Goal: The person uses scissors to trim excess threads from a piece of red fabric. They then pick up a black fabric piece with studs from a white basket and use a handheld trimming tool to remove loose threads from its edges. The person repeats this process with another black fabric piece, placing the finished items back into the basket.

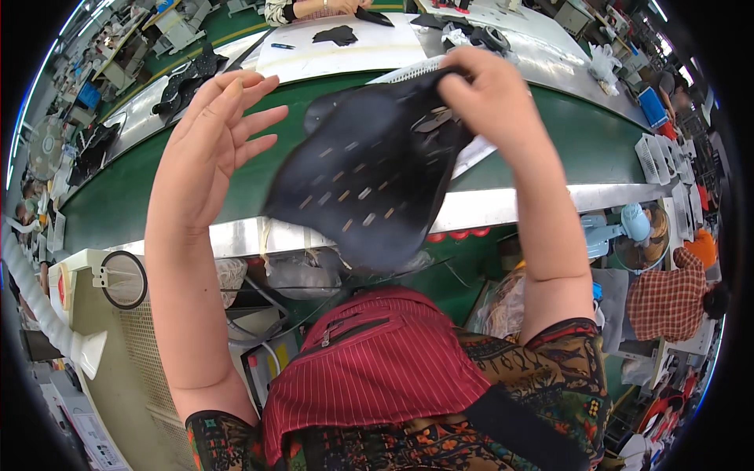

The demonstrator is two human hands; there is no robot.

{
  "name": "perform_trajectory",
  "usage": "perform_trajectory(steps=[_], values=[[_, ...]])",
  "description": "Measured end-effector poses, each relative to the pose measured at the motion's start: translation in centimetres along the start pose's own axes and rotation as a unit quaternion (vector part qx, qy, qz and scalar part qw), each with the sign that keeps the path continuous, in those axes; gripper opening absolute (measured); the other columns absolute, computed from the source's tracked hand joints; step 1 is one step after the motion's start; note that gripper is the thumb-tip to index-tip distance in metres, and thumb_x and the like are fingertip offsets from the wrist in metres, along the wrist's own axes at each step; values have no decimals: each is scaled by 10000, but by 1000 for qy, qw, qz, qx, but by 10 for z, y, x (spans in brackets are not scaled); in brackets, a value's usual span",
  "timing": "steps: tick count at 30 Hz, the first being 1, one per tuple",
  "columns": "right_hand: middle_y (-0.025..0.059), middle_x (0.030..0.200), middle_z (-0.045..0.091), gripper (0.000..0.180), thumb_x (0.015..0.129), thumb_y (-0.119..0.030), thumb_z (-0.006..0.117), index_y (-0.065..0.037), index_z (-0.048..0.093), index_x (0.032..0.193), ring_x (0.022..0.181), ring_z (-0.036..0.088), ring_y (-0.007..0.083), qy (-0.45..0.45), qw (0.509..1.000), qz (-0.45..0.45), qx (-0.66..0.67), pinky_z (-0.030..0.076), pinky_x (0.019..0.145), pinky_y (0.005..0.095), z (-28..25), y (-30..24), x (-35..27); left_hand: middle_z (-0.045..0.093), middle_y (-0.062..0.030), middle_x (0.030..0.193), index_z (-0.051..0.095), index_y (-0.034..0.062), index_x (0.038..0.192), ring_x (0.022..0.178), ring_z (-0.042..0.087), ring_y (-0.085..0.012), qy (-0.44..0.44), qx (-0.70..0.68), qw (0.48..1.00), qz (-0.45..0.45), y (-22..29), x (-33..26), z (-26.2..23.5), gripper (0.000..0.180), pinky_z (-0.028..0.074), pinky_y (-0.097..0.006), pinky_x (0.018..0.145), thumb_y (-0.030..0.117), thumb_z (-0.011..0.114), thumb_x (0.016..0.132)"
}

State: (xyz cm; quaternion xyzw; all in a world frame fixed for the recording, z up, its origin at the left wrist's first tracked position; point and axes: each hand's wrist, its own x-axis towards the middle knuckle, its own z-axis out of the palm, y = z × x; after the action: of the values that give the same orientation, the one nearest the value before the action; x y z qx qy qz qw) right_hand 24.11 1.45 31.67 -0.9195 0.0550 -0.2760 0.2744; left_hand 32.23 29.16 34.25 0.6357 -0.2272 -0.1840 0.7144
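Note:
A floppy black sheet-like piece [365, 177] with rows of short slots hangs in front of me, above the green belt. My right hand [495, 94] pinches its upper right corner between thumb and fingers. Light from below shows through the slots, and the lower edge is slightly blurred. To the left of the piece, my left hand [216, 129] is raised with fingers apart, holding nothing and not touching it. Partly hidden behind the piece is a white perforated basket [408, 71].
A green belt [581, 125] with a metal edge crosses before me. Beyond it, black cut pieces [336, 35] and a pen [283, 45] lie on a white surface near another person's hands [334, 6]. A white duct [47, 298] stands left, a blue fan [635, 224] right.

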Motion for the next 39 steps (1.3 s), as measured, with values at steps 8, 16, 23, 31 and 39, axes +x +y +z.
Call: perform_trajectory(steps=[8,16,23,31,39], values=[[206,695,635,370,725,-310,530,31,651,805,686,637,304,84,967,172,-167,486,686,382,-68,153,87,519,-121,1280,481,85,1191,1073,571,-213,64,64,988,-122,-51,-40,-44,328,432,-311,879,291,507,936],[103,691,579,247,745,-239,676,-11,593,794,556,566,217,116,868,473,102,487,473,361,8,288,88,573,-63,1193,529,86,1121,998,582,-183,220,103,937,-251,-127,-142,-100,231,444,-279,816,227,498,940],[189,1061,646,485,771,-303,663,27,609,1122,1000,613,278,163,941,297,29,454,877,353,69,283,8,585,-25,1040,561,81,1090,913,580,-139,330,64,896,-291,-195,-247,-97,192,412,-250,745,164,512,923],[52,750,548,372,819,-413,654,-67,558,917,504,433,141,114,818,496,269,374,461,281,108,289,-146,618,-37,1032,569,53,1090,916,600,-144,301,59,885,-350,-257,-288,-72,246,461,-272,788,205,569,897],[104,852,589,239,921,-272,478,-55,455,1017,631,595,182,-50,607,580,542,456,422,197,180,206,-128,640,-111,990,563,27,1103,949,606,-202,211,258,883,-332,-228,-263,-67,262,468,-308,815,181,545,892]])
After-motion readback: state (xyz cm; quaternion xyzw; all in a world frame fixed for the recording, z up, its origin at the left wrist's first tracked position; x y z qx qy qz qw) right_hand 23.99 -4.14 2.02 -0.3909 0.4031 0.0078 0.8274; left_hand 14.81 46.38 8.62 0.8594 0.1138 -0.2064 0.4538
